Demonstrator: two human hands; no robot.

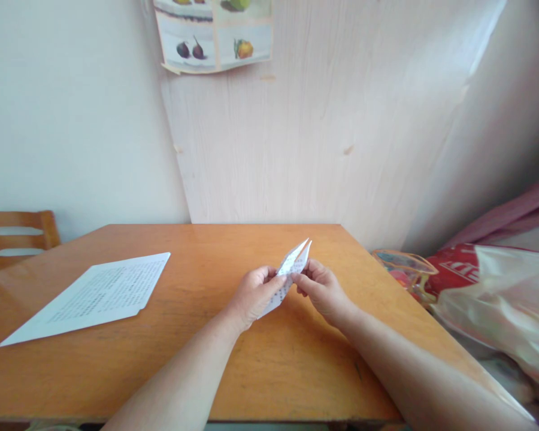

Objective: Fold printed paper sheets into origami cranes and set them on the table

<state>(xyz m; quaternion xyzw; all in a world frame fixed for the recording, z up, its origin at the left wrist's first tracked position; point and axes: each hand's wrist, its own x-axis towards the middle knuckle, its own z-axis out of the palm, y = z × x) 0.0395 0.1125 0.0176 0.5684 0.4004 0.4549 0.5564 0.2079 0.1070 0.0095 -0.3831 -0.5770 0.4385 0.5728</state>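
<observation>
No word can be read outright. The printed sheet (94, 296) lying on the worktop (287, 365) carries dense rows of small black type, too fine to make out a single word. The folded paper (291, 269) bears the same tiny print, equally illegible. The red bag (458, 266) at the right shows pale lettering on its side — only a crumpled, blurred fragment. The fruit poster (215, 36) on the wall shows pictures — any wording is too small to tell.

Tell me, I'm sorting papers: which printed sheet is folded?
The pointed paper between left hand and right hand; the other sheet lies flat on the table.
</observation>
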